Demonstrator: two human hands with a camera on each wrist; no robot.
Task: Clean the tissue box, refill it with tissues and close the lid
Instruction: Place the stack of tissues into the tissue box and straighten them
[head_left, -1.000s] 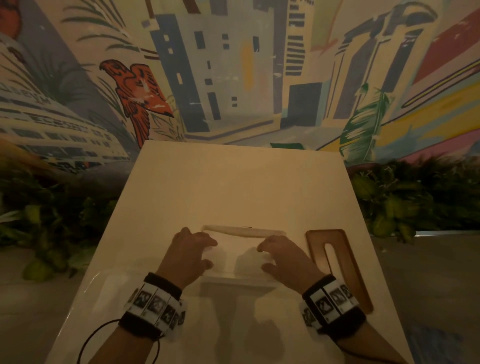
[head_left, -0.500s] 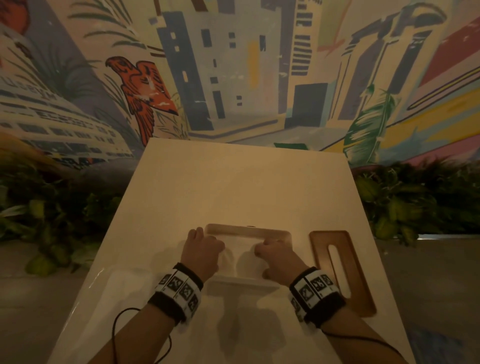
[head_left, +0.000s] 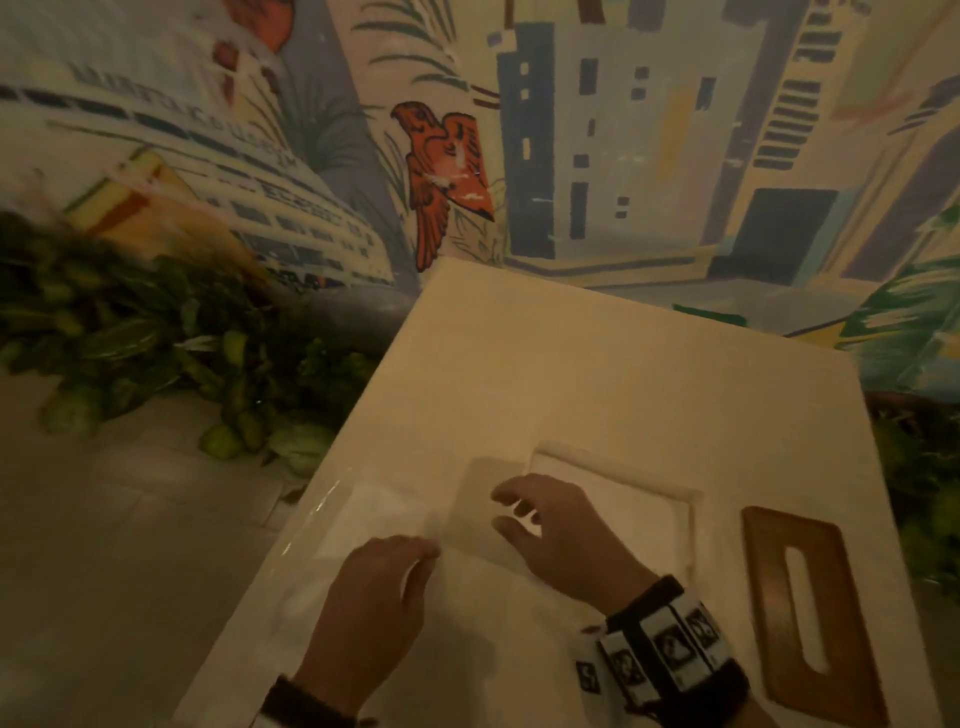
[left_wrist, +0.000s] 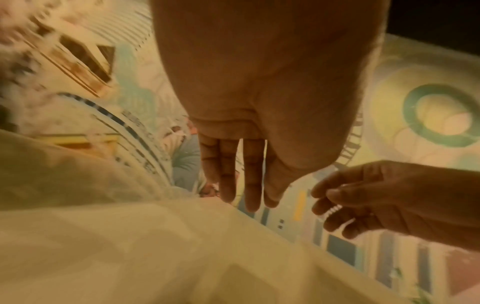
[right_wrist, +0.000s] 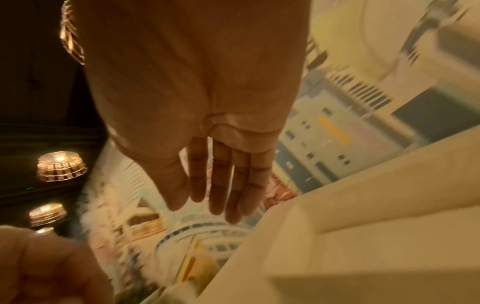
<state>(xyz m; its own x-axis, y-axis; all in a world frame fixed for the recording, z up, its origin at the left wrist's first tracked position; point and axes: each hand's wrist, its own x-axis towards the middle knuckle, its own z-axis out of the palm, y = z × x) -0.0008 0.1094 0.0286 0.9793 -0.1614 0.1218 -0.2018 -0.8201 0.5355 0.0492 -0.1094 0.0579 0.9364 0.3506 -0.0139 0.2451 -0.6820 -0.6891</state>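
The white tissue box (head_left: 688, 525) sits open on the white table (head_left: 597, 364), with pale tissues (head_left: 623, 504) inside it. Its brown wooden lid (head_left: 769, 597), which has a long slot, lies flat to the right of the box. My right hand (head_left: 511, 512) hovers over the box's left edge, fingers spread and holding nothing. My left hand (head_left: 421, 556) is above a clear plastic tissue pack (head_left: 374, 514) at the table's left side, fingers relaxed. The wrist views show the left hand (left_wrist: 244, 195) and the right hand (right_wrist: 215, 205) with straight fingers and bare palms.
Leafy green plants (head_left: 156, 338) line the floor left of the table, and more stand to its right (head_left: 924, 493). A painted mural wall (head_left: 623, 156) rises just behind the table. The table's left edge (head_left: 291, 545) is close to my left hand.
Both hands have come out of the tissue box and moved left. The left hand now sits over the plastic pack, the right over the box's left edge. The head view has swung left.
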